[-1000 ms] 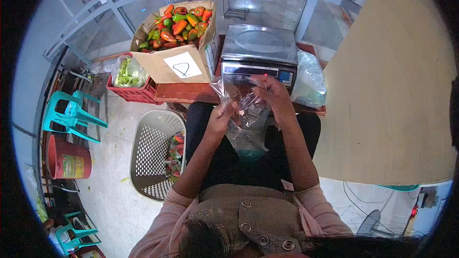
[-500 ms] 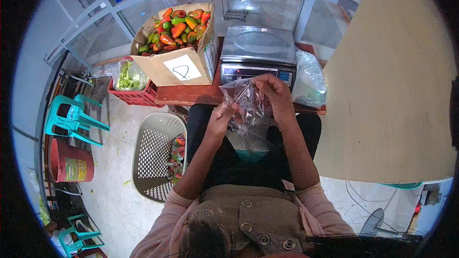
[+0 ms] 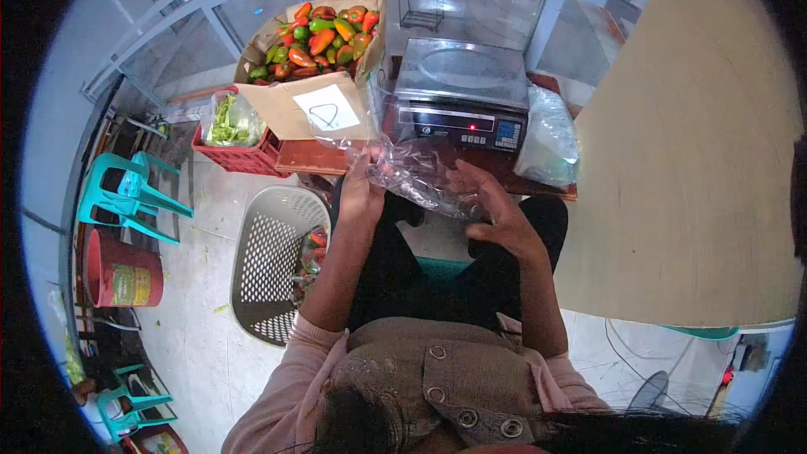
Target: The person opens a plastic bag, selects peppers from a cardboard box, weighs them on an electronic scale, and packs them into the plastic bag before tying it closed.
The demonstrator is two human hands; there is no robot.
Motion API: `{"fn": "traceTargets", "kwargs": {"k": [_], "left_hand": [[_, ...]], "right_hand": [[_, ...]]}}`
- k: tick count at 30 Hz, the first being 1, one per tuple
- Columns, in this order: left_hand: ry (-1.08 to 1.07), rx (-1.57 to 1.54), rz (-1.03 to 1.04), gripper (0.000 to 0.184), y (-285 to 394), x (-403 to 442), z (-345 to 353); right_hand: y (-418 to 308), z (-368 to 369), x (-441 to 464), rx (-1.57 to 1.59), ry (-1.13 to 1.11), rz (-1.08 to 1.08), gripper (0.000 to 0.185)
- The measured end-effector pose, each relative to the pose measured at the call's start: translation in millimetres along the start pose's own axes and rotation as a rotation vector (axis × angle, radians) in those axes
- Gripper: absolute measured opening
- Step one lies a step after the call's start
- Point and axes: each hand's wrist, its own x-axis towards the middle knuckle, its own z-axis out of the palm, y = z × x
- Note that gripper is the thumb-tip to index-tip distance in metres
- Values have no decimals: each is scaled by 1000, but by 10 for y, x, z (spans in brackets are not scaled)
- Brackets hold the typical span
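A clear plastic bag (image 3: 418, 178) is stretched sideways above my lap, in front of the scale. My left hand (image 3: 361, 193) pinches it near its left end. At the bag's right end is my right hand (image 3: 507, 220), its fingers and thumb spread apart; whether they touch the film is hard to tell. Just beyond the bag stands a digital scale (image 3: 461, 88) with a bare metal pan and a small red light. Left of the scale, a cardboard box (image 3: 277, 109) marked on white paper holds red, orange and green peppers (image 3: 324, 40).
Bagged peppers (image 3: 313, 252) lie in a beige basket (image 3: 250, 273) by my left leg. A red crate (image 3: 244, 160) holds bagged green vegetables. Right of the scale sits a bundle of plastic bags (image 3: 548, 139). A tan panel (image 3: 681, 185) blocks the right side. Turquoise chairs (image 3: 113, 193) stand left.
The bag has gone from hanging upright to stretched sideways. My left hand has moved up and left, while my right hand has dropped lower and spread its fingers.
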Motion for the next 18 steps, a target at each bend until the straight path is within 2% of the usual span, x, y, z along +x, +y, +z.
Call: {"fn": "traceTargets", "kwargs": {"k": [4,6,9,12,16,18], "left_hand": [[72,-79,-88,20,-58,-58,101],[18,-70,-101,20,-66,-59,33],[-12,-57,-122,19,-72,-48,-45],[19,-31,-130,18,-120,-97,-8],[-77,-12,-195,21,-209,-129,-138],[-64,8,-282,28,-266,-157,-92]], "right_hand": [[155,-41,91,-26,208,140,34],[277,-52,152,32,342,158,21],[257,-79,175,-107,388,197,24],[228,-53,172,54,428,218,28],[240,-20,148,-90,379,115,30],[284,44,125,-107,367,42,30]]}}
